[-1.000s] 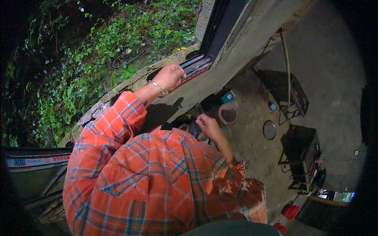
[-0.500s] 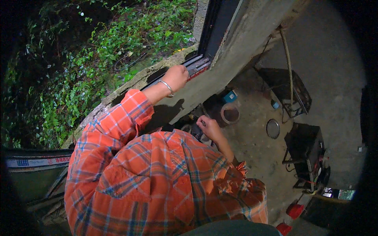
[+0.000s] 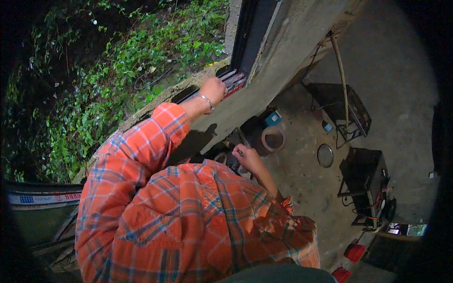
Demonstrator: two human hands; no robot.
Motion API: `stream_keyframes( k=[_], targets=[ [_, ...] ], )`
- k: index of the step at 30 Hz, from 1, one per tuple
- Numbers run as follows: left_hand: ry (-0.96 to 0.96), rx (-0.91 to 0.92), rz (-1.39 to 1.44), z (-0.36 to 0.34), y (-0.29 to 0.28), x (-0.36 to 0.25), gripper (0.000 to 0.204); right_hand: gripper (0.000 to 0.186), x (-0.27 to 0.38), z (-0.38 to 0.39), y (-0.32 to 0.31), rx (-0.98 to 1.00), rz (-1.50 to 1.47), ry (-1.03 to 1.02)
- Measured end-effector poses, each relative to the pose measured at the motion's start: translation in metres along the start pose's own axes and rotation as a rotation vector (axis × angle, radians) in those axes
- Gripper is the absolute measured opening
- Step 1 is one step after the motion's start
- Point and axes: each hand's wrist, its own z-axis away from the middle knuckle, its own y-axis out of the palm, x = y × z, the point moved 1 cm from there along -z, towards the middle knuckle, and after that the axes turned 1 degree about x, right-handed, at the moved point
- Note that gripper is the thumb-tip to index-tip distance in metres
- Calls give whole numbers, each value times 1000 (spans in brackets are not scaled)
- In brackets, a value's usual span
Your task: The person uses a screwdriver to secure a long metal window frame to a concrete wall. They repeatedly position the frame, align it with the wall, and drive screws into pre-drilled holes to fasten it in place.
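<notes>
One curled-up left hand (image 3: 213, 90) is at the window track (image 3: 233, 81) on the ledge (image 3: 205, 74); right hand (image 3: 247, 158) hangs half-curled near a tub (image 3: 265, 144) (can't tell if either's gripping anything, honestly). If the left slips along the track's edge, it could get scraped.

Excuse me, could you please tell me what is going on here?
A person in an orange plaid shirt has the left hand, with a silver metal bracelet at its wrist, curled at a grey metal window track; whether it grips anything is hidden. The right hand is held lower, fingers bent; its contents cannot be made out. A round, pale-rimmed vessel and small blue box lie beyond it.
</notes>
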Motion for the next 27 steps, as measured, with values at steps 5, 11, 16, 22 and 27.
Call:
stream_keyframes(
  k=[5,11,16,22,27],
  targets=[
    [-171,-130,343,-3,22,-2,23,14,3,5,-9,6,-32,44],
    [-218,-62,628,2,19,-11,22,13,-16,18,-6,-27,-54,66],
    [-276,95,932,6,22,-7,21,11,-6,24,-13,8,-3,115],
    [-313,164,1061,13,11,-7,20,12,3,18,-9,43,-21,77],
    [-298,184,1119,8,13,-4,18,12,4,22,-6,3,-15,70]
  ],
)
